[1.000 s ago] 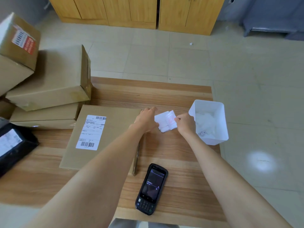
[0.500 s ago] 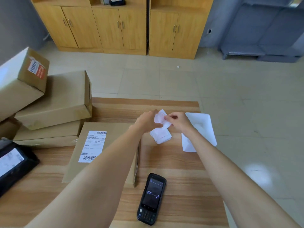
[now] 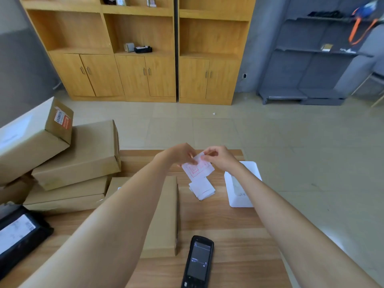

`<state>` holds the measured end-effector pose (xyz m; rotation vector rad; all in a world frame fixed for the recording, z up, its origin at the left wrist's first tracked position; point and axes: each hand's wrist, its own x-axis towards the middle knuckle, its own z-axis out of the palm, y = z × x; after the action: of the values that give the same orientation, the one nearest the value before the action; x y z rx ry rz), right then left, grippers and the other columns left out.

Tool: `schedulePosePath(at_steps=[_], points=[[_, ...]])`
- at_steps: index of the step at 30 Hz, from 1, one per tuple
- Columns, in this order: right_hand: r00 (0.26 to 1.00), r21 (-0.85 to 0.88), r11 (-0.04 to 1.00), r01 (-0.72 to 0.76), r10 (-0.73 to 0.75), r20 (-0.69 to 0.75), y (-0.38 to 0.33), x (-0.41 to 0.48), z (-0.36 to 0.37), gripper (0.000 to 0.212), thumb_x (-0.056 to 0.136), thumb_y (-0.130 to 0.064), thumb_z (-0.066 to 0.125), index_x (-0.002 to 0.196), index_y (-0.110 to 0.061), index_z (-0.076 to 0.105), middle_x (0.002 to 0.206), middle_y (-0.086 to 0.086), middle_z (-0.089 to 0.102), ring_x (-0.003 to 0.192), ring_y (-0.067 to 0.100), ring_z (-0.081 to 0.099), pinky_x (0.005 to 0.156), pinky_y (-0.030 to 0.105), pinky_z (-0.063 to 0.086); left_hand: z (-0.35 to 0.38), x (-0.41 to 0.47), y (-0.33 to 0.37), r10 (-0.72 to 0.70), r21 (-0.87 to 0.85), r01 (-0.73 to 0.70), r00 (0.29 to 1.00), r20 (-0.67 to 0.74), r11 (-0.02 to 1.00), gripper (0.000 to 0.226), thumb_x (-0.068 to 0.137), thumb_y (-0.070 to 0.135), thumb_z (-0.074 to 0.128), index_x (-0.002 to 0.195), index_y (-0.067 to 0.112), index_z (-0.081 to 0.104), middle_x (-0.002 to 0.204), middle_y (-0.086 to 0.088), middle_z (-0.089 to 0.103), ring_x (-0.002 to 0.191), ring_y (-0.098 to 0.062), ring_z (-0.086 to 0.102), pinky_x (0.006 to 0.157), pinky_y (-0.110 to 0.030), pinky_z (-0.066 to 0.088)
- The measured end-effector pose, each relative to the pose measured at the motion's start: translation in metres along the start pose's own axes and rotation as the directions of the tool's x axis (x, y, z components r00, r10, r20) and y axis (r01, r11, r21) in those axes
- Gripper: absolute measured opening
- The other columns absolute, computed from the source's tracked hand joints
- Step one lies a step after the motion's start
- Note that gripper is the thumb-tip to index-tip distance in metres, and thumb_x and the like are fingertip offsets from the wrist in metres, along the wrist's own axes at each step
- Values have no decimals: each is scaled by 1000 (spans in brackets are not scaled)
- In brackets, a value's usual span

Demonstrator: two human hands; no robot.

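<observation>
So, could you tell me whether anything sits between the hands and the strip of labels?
Nothing visible does: the left hand and the right hand both pinch the upper end of the label strip, so nothing lies between them and the paper.

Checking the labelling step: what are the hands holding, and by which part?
A strip of white, red-printed labels, at its upper end: the left hand pinches the left edge, the right hand the top corner.

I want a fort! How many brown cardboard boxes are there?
4: a tilted box atop the left pile, a middle box under it, a bottom box lowest, and a flat box beside the pile. A brown edge at far left may be a fifth.
</observation>
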<state>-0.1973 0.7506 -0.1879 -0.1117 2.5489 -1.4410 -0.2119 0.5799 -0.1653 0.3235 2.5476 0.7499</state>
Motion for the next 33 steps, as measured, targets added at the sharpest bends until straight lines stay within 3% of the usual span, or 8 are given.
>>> schedulePosePath(at_steps=[5,8,14,18,24,31,33], points=[[999,-22,999,-29,30,19,-4,-2,7,19,91,-18,65,103,-4,64,93,6,67,72,12,63,64,15,45,-7,-5,-8,-15,-14,14,999,-37,1000,23,87,7,64,110,4,65,98,-7,60,86,-22,56,63,-23,50],[1000,2,1000,-4,4,28,-8,-2,11,13,91,-16,64,101,-8,66,93,7,67,77,14,64,70,21,47,-8,-8,-12,-35,-20,34,999,-31,999,22,90,6,60,111,4,65,99,-8,60,89,-23,58,66,-24,52],[998,-6,1000,0,0,66,-10,-4,14,10,92,-13,63,98,-6,68,84,3,67,64,5,61,55,11,41,-8,-10,-21,-77,-23,77,997,-3,997,13,91,18,59,103,19,66,101,-3,62,104,-29,63,75,-30,54],[996,-33,999,3,0,89,-8,-4,15,17,92,-15,63,102,-2,69,85,3,68,71,7,63,64,14,46,-5,-12,-20,-39,-64,39,999,-6,997,9,87,18,65,95,19,68,102,-6,67,95,-22,62,66,-23,52],[990,-58,998,9,0,138,-10,-6,17,18,93,-16,62,98,-1,71,75,-3,64,67,4,57,60,14,40,0,-12,-17,12,-94,-16,999,-47,995,6,82,19,72,81,15,67,85,-3,65,80,-17,59,65,-22,50],[989,61,997,-42,33,145,-10,-12,16,22,93,-14,61,110,-1,64,95,4,64,84,10,59,64,8,46,0,-14,-17,18,-89,-24,997,-69,996,9,85,20,70,86,11,67,81,-1,63,76,-16,60,59,-18,47],[990,87,996,-37,25,136,-11,-12,16,21,93,-14,62,110,-2,65,96,4,64,88,13,59,74,17,49,-1,-15,-18,11,-110,-19,998,-68,994,9,86,20,69,88,11,67,85,-2,65,75,-15,61,59,-17,48]])
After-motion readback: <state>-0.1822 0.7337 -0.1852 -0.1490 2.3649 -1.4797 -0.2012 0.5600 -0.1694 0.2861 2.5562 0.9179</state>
